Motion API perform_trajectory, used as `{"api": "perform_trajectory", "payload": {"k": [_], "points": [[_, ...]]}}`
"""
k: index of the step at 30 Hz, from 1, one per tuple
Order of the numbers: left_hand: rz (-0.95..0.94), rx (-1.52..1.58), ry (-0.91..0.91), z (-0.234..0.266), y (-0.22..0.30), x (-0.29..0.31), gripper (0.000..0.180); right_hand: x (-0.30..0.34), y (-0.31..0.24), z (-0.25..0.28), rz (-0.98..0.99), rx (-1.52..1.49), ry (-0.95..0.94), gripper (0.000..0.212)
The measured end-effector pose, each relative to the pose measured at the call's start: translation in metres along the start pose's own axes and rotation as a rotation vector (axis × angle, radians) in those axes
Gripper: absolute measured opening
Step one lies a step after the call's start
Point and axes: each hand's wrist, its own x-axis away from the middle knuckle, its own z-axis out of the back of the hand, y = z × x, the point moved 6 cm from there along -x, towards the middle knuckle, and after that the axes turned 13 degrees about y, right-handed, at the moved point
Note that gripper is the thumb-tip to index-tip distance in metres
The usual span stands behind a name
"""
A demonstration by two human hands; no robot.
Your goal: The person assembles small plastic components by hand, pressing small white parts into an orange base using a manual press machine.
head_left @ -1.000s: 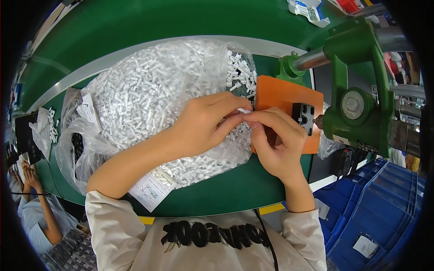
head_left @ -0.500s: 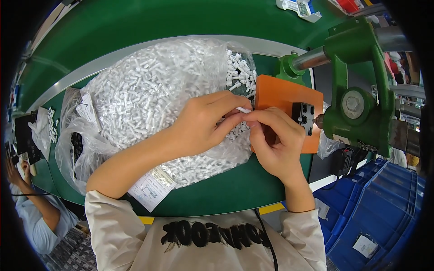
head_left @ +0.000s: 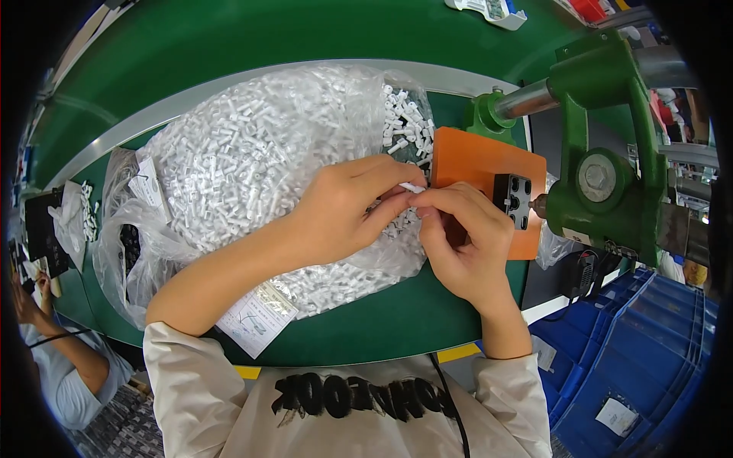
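Between the thumb and forefinger of my left hand, a small white plastic tube is pinched, its end poking past the fingertips. My right hand meets it there, thumb and forefinger closed against the left fingertips; what they grip is hidden. Beneath my left hand and forearm lies a big clear plastic bag full of similar white tubes. More loose white tubes show at the bag's right end. Just right of my right hand, a black block with holes is set on an orange plate.
A green hand press stands at the right, its tip facing the black block. Blue crates are at lower right. A paper label lies at the bag's near edge. Another person's arm shows at far left.
The white tray holding a circuit board at the top has shifted left. The other person's hands at far left have moved slightly. My hands stay almost still, fingertips together.
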Motion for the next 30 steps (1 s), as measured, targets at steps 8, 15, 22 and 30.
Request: {"api": "perform_trajectory", "payload": {"k": [8, 15, 22, 30], "points": [[-0.003, -0.018, -0.023, 0.0, 0.0, 0.002, 0.021, 0.002, 0.005, 0.002, -0.081, -0.022, 0.032, 0.019], [-0.006, 0.009, 0.017, 0.0, 0.001, 0.0, 0.018, 0.002, 0.005, 0.001, -0.09, -0.031, 0.004, 0.02], [-0.025, 0.032, 0.027, 0.001, 0.002, 0.0, 0.016, 0.005, 0.012, 0.002, -0.126, -0.109, 0.047, 0.02], [-0.042, 0.029, 0.032, 0.001, 0.003, -0.001, 0.016, 0.005, 0.012, 0.003, -0.152, -0.13, 0.054, 0.017]]}}
